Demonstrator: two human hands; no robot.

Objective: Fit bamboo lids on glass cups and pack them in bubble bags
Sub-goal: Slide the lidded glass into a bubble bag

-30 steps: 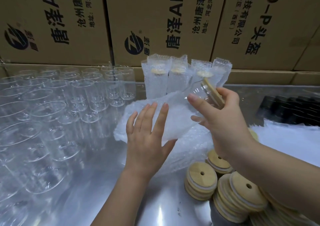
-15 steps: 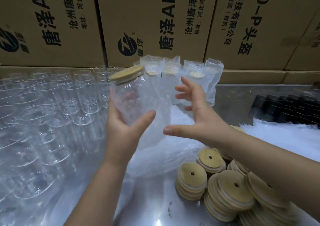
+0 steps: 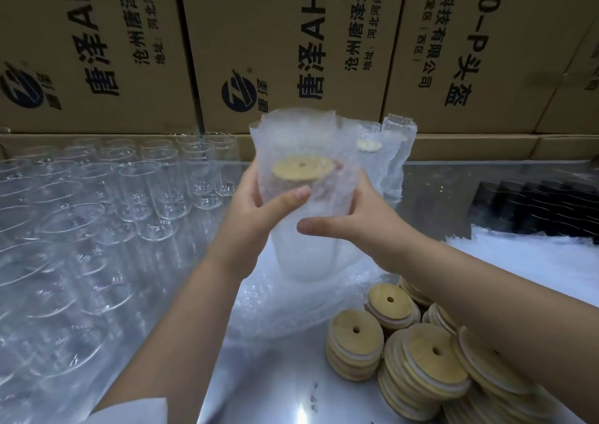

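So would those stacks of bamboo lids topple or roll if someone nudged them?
Probably they'd slide apart: the stacks of bamboo lids already lean and fan out on the shiny table. Being round discs, one tipped on edge could roll. They look stiff.

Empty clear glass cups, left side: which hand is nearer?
Left. The left hand grips the clear bubble bag just beside the empty clear glass cups; the right hand holds its far side.
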